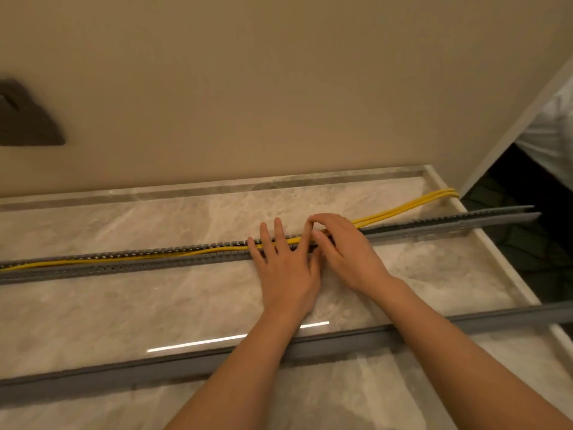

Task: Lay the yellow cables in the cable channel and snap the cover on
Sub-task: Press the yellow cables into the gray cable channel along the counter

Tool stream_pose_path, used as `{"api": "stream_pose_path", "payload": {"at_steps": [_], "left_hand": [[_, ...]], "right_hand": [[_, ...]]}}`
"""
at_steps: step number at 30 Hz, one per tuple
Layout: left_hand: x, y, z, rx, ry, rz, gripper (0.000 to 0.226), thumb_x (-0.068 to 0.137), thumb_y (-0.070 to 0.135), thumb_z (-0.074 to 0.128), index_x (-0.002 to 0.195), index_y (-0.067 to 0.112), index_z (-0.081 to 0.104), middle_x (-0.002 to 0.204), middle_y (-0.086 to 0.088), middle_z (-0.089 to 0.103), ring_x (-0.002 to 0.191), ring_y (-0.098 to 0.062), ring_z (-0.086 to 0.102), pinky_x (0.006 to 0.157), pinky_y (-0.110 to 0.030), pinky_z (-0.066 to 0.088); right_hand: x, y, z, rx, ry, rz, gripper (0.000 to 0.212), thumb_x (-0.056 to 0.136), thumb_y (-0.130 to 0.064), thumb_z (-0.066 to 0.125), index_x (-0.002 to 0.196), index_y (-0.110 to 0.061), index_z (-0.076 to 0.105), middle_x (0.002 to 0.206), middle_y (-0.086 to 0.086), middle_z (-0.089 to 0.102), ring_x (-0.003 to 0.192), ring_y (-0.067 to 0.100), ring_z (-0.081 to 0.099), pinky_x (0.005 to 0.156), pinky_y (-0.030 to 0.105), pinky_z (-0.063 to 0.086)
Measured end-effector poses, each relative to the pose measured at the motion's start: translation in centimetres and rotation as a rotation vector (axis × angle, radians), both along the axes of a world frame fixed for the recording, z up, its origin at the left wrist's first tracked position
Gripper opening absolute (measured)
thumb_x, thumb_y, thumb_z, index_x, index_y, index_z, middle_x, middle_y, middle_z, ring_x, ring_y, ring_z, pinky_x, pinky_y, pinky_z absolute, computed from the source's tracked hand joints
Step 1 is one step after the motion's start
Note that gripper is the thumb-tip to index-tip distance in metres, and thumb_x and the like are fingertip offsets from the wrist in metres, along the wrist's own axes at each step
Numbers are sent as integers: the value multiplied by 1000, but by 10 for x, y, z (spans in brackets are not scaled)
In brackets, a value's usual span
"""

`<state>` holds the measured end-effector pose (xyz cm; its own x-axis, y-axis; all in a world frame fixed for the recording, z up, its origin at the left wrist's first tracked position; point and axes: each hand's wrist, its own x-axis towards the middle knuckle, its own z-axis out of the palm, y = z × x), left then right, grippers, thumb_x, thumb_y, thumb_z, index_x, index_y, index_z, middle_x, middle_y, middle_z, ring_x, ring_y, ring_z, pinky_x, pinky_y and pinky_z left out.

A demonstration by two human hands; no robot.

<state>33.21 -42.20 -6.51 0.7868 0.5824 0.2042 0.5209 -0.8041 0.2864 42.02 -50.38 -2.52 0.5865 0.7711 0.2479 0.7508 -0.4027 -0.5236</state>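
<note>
A long grey slotted cable channel (124, 262) lies across the marble table from left to right. Yellow cables (403, 209) run inside its left half, then rise out at the middle and trail off to the back right corner. My left hand (285, 262) lies flat with spread fingers pressing the cables down into the channel. Right beside it, my right hand (344, 249) pinches the cables between thumb and fingers at the channel's rim. The grey cover (155, 372) lies apart, parallel to the channel, near the table's front edge under my forearms.
A beige wall rises straight behind the marble table (155, 305). The table's right edge (496, 259) drops to a dark floor, and the channel overhangs it. A dark grey shape (28, 119) hangs on the wall at the left.
</note>
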Motion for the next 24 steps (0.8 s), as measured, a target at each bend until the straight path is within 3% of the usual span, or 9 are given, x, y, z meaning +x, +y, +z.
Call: {"api": "stream_pose_path", "payload": {"at_steps": [5, 8, 11, 15, 18, 24], "left_hand": [[1, 2, -3, 16, -21, 5, 51, 95, 53, 20, 144, 47, 9, 154, -11, 21, 142, -36, 8, 111, -55, -4], [1, 2, -4, 12, -32, 0, 49, 95, 53, 20, 143, 48, 14, 154, -9, 23, 142, -35, 9, 111, -55, -3], [1, 2, -3, 14, -30, 6, 48, 95, 52, 21, 143, 48, 17, 153, -8, 25, 142, -35, 9, 112, -55, -2], [1, 3, -3, 23, -27, 9, 47, 96, 52, 21, 143, 47, 18, 152, -8, 28, 142, -34, 11, 111, -53, -3], [2, 3, -3, 37, -22, 27, 47, 95, 52, 16, 143, 48, 18, 151, -5, 30, 142, -31, 12, 112, -51, -4], [2, 1, -2, 46, -17, 86, 45, 96, 49, 12, 141, 51, 20, 150, 1, 32, 141, -25, 15, 114, -48, 1]], "right_hand": [[17, -13, 2, -107, -73, -132, 34, 96, -30, 45, 125, -13, 55, 125, 4, 59, 118, 21, 49, 102, 36, 36], [29, -23, 3, -175, -136, -185, 31, 94, -31, 49, 118, -14, 60, 120, 4, 63, 115, 22, 52, 100, 37, 35], [43, -31, 2, -236, -203, -242, 32, 92, -38, 50, 114, -19, 62, 114, 0, 65, 113, 20, 53, 103, 37, 28], [61, -43, -1, -308, -300, -383, 47, 83, -62, 44, 103, -25, 65, 104, -2, 66, 109, 20, 53, 110, 47, 15], [71, -45, -6, -276, -330, -359, 51, 81, -67, 43, 96, -25, 67, 98, -1, 66, 104, 20, 54, 108, 47, 19], [76, -52, -14, -36, -410, -253, 46, 78, -62, 44, 81, -21, 66, 79, -2, 63, 82, 21, 54, 84, 36, 27]]}}
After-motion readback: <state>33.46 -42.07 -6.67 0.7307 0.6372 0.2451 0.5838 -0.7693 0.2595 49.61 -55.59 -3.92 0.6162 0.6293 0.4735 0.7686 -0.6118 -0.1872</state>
